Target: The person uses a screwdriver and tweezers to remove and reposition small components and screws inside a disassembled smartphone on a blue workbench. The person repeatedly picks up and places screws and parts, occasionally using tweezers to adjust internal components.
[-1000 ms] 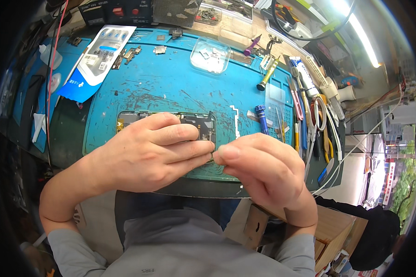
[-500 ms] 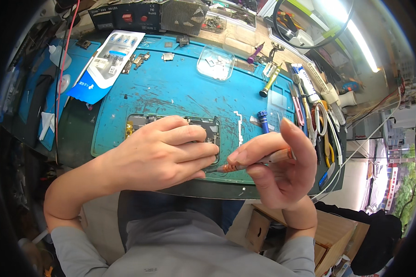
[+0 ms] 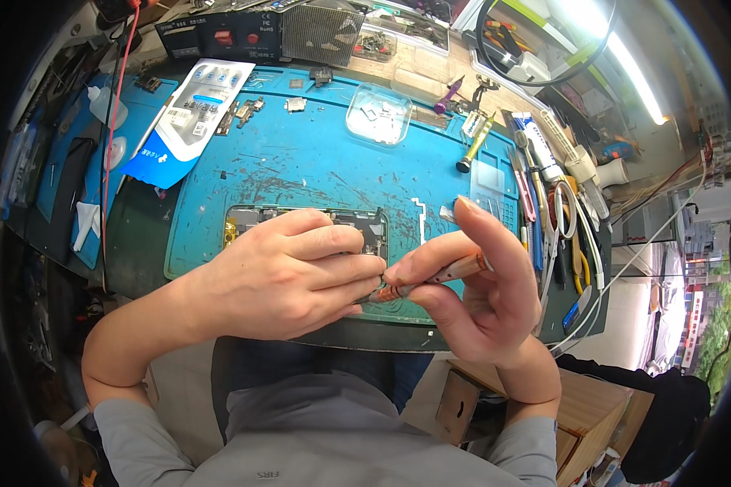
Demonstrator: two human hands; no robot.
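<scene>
An opened phone (image 3: pixel 372 229) lies on the blue mat (image 3: pixel 292 154), much of it covered by my left hand (image 3: pixel 292 276), whose bent fingers grip it. My right hand (image 3: pixel 483 292) pinches a slim grey-and-orange pen-like tool (image 3: pixel 455 270) between thumb and fingers, its tip reaching toward my left fingertips at the phone's lower right. My right index finger is raised above the tool. A thin white strip (image 3: pixel 421 219) lies right of the phone, near my right hand.
At the back are a black box with red switches (image 3: pixel 219 36), small parts and a clear tray (image 3: pixel 378 114). A blue-white packet (image 3: pixel 183 122) lies left. Screwdrivers (image 3: pixel 475 142), scissors (image 3: pixel 562 191) and other tools crowd the right, with white cables beside them.
My right hand, whose held tool was hidden a second ago, has turned and raised its index finger, showing the tool; it then moved slightly left. My left hand stays on the phone.
</scene>
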